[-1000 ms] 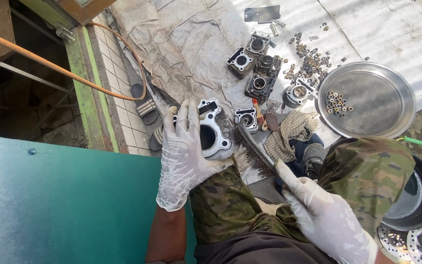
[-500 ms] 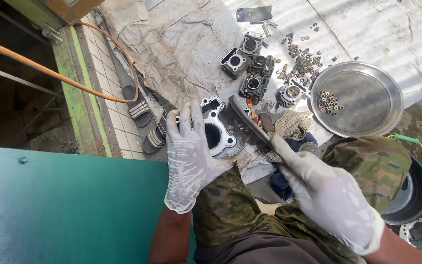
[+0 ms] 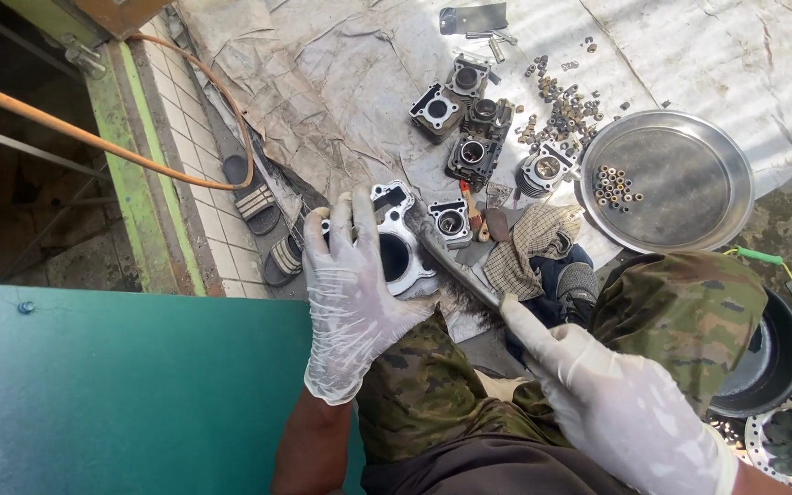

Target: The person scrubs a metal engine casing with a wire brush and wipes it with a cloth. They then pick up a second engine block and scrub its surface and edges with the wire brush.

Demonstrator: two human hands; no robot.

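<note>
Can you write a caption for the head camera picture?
Gloved left hand steadies a silver metal engine cylinder; gloved right hand holds a long flat file.

left hand (image 3: 352, 295) hides cylinder block (image 3: 402, 249) edge | brake disc (image 3: 786, 449) cropped

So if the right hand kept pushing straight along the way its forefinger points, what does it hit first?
Probably the pale metal cylinder block that the left hand steadies; the right hand already aims its long flat tool there, though depth is unclear.
</note>
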